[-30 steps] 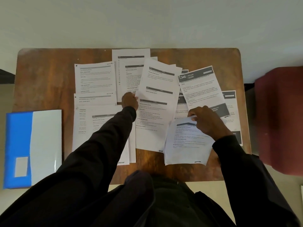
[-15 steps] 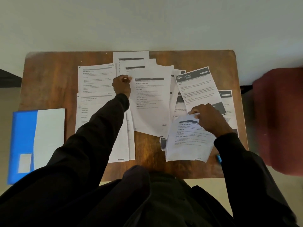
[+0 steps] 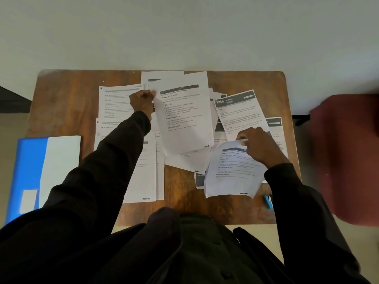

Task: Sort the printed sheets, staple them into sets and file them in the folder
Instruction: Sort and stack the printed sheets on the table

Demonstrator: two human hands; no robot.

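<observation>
Several printed sheets lie spread over the wooden table [image 3: 67, 95]. My left hand [image 3: 142, 101] pinches the top left corner of one printed sheet [image 3: 184, 119], which is lifted over the middle pile. My right hand [image 3: 258, 146] grips the top edge of a second, curled sheet [image 3: 231, 173] near the table's front right. A dark-headed sheet marked 2946 [image 3: 240, 111] lies just beyond my right hand. A blue and white folder [image 3: 41, 171] rests at the table's left edge. Something small and blue [image 3: 268, 201], partly hidden by my right sleeve, sits at the front right; I cannot tell what it is.
A dark red chair [image 3: 346, 152] stands to the right of the table. More sheets [image 3: 117, 101] lie at the back left, under and beside my left arm. Bare wood shows at the far left and along the front edge.
My left hand has moved away from me toward the table's back, taking hold of a sheet and pulling it up off the middle pile. My right hand has kept its grip on the curled sheet.
</observation>
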